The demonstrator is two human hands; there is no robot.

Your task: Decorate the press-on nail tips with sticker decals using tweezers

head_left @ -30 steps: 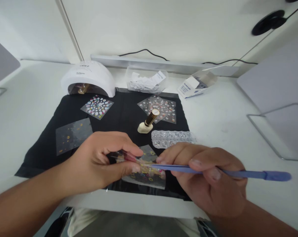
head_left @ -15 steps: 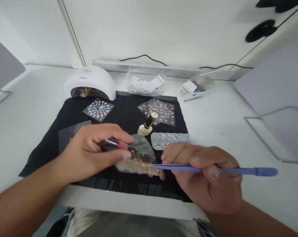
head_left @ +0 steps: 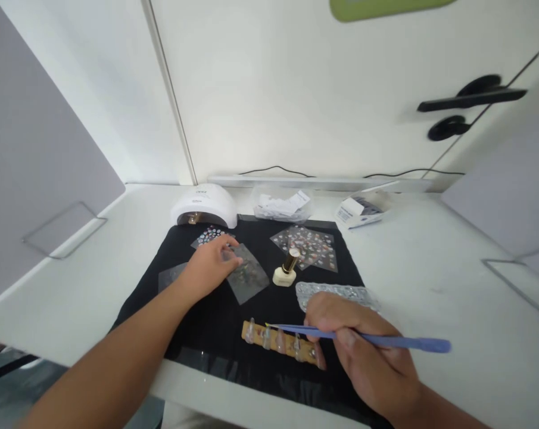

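Observation:
My left hand (head_left: 212,266) pinches the edge of a clear sticker sheet (head_left: 248,280) between thumb and fingers, above the left part of the black cloth (head_left: 206,333). My right hand (head_left: 363,351) grips blue tweezers (head_left: 380,339), their tips pointing left. A tiny yellow piece shows at the tips, over a wooden strip (head_left: 287,344) that carries several glossy false nails (head_left: 280,341). Behind the strip stands a cream nail polish bottle (head_left: 285,275) with a dark cap. Partly behind my right fingers lies a clear case of small gems (head_left: 336,292).
A white nail lamp (head_left: 206,202) stands at the back left. Sticker sheets (head_left: 311,247) lie at the cloth's back right and another (head_left: 213,234) near the lamp. A clear tub of papers (head_left: 282,205) and an opened white box (head_left: 361,211) are behind.
My left hand has carried the sticker sheet away from over the nail strip, toward the back left. The tweezers now hover above the uncovered strip. The head view has tilted up.

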